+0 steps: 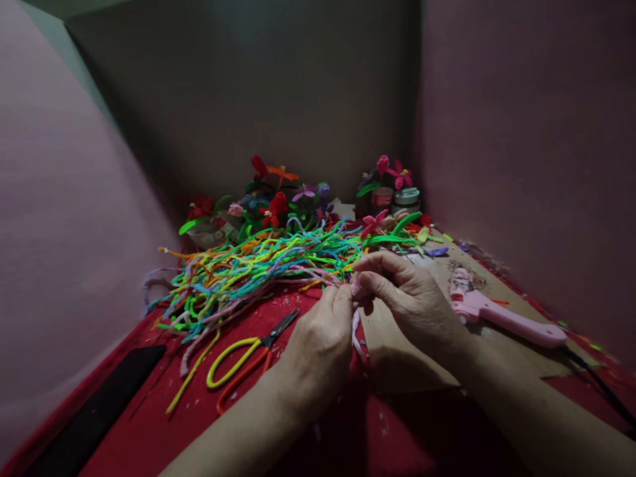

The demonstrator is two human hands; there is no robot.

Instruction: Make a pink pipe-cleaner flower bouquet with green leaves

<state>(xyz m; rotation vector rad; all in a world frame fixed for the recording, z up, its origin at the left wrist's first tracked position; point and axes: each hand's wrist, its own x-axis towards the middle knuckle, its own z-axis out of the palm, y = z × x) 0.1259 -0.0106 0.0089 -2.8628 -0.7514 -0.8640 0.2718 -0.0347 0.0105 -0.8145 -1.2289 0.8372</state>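
A pale pink pipe cleaner (356,331) is pinched between my two hands, its loose end hanging below them over the red cloth. My left hand (318,338) is closed, thumb and fingertips pressed on the pink piece. From the other side my right hand (415,301) grips the same piece with its thumb and forefinger. The fingertips partly hide its shape. Behind the hands lies a big heap of pipe cleaners (263,265) in green, yellow, blue, orange and pink. Scissors (265,341) with yellow and orange handles rest left of my left hand.
A pink glue gun (511,321) lies on a cardboard sheet (402,358) at the right. Fuzzy flowers (275,209) stand at the back, near a lidded jar (406,199). A long black object (99,404) lies on the red cloth (144,430) at left. Pink walls flank both sides.
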